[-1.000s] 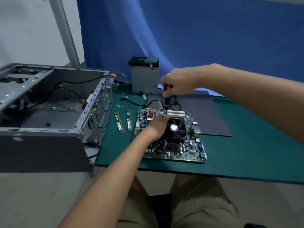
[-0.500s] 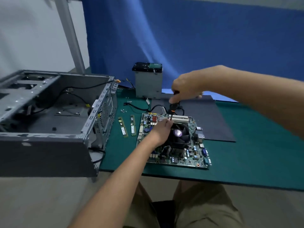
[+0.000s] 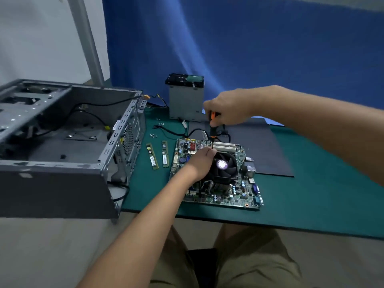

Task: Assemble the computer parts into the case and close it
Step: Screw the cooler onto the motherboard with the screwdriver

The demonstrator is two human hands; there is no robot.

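Centre frame, the right hand (image 3: 228, 109) grips a black-and-orange screwdriver (image 3: 213, 130) upright, tip down at the upper-left corner of the black fan cooler (image 3: 226, 169) on the green motherboard (image 3: 239, 197). The left hand (image 3: 199, 163) rests there (whether it holds anything, I cannot tell). The green mat (image 3: 311, 202) stretches to the right.

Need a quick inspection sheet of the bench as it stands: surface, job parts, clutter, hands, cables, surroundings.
Surface: green mat, dark sheet on its far part.
Job's things: case open at left; motherboard flat on mat, fan on it; two memory sticks between them; drive cage upright at back.
Clutter: loose screws on mat.
Hands: right hand grips screwdriver, tip down by fan; left hand on motherboard beside fan, fingers near tip, hold unclear.
Cables: black cables behind motherboard, more inside case.
Surroundings: blue backdrop, grey post.
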